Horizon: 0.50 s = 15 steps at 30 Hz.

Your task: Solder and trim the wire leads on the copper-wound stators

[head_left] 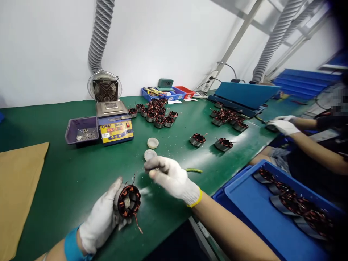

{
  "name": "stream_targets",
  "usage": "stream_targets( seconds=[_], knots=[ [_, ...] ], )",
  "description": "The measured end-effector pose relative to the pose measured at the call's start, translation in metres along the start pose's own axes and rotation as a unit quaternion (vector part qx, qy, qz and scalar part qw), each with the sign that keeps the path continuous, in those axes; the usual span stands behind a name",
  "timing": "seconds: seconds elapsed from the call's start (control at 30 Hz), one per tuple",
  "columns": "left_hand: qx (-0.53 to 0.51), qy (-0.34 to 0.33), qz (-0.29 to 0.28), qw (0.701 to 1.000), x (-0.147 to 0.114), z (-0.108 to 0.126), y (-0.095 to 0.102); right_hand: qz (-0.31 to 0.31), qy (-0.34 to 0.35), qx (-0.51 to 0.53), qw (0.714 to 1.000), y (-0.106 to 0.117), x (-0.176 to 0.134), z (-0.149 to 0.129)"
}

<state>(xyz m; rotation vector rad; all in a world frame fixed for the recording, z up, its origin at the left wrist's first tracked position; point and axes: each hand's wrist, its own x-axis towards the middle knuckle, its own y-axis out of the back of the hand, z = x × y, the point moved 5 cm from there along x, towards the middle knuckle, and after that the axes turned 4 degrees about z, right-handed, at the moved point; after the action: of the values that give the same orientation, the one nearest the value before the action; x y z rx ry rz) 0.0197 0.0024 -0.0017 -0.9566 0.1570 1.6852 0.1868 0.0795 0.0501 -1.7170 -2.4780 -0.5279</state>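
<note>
A wound metal ring (135, 200), smooth grey outside and toothed inside with coppery and black coils, sits tilted in the left hand (99, 221) above the green desk (81, 170), its open face turned toward the right. Thin, stiff wire ends stick out above and below it. The left fingers, in soiled white knit, are clamped around the ring's outer wall. The right hand (172, 177), gloved alike with a yellow ribbed cuff, hangs near it with thumb and forefinger tips drawn close; whether anything is pinched there I cannot tell. Just beyond lie two shallow, round whitish cups (152, 143), and a slim, glossy green rod (194, 170) shows from behind the right hand. Farther back, two similar rings (198, 140) lie apart from a heaped cluster (156, 113). To the left stand a boxy yellow-and-blue heater (116, 131), a purple plastic bin (69, 133) and flat tan cardboard (24, 181).
</note>
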Motion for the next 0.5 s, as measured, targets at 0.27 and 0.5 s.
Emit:
stream_targets(
  seconds=[0.27,0.5],
  knots=[
    [0.101,-0.016,-0.07,0.992,-0.001,-0.004,-0.003,0.058,0.044,0.1,0.992,0.008,0.021,-0.011],
    [0.088,0.009,-0.101,0.991,0.0,-0.006,-0.011,-0.158,0.143,-0.009,0.977,-0.011,-0.001,-0.017]
  ],
)
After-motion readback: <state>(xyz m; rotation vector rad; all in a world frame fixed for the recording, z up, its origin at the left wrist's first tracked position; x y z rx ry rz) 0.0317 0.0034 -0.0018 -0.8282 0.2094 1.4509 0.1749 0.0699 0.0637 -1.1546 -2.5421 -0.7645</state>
